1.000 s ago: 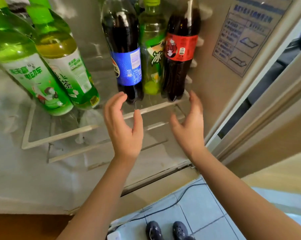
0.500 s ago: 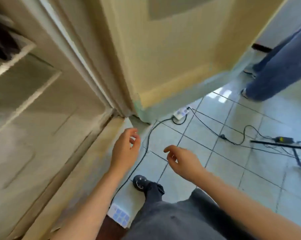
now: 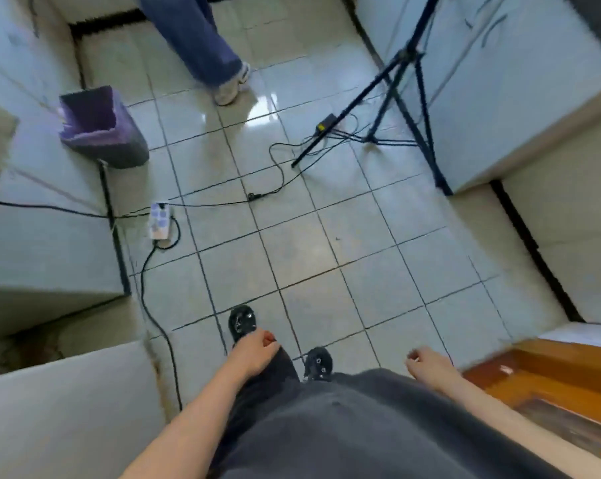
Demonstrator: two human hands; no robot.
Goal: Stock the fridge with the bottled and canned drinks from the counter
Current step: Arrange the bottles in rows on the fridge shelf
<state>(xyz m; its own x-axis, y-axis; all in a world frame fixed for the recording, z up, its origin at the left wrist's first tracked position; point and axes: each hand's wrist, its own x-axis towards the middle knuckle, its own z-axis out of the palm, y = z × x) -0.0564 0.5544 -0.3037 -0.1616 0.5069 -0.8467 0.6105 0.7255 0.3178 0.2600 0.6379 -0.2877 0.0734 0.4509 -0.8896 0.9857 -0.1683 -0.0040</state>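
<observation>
The left hand (image 3: pixel 254 350) and right hand (image 3: pixel 427 363) hung loosely curled, empty, above the pale tiled floor (image 3: pixel 309 243); no drinks showed, leaving progress unjudgeable.

Left hand (image 3: pixel 254 350) and right hand (image 3: pixel 427 363) away from fridge, low by thighs

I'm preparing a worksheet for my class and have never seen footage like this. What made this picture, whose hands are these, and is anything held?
No machine here: a person wears a wide-angle camera on the head, looking down at their own body. The left hand and right hand hang loosely curled, holding nothing. Below lies a tiled floor with a power strip, cables, a bin, a tripod and another person's leg.
</observation>
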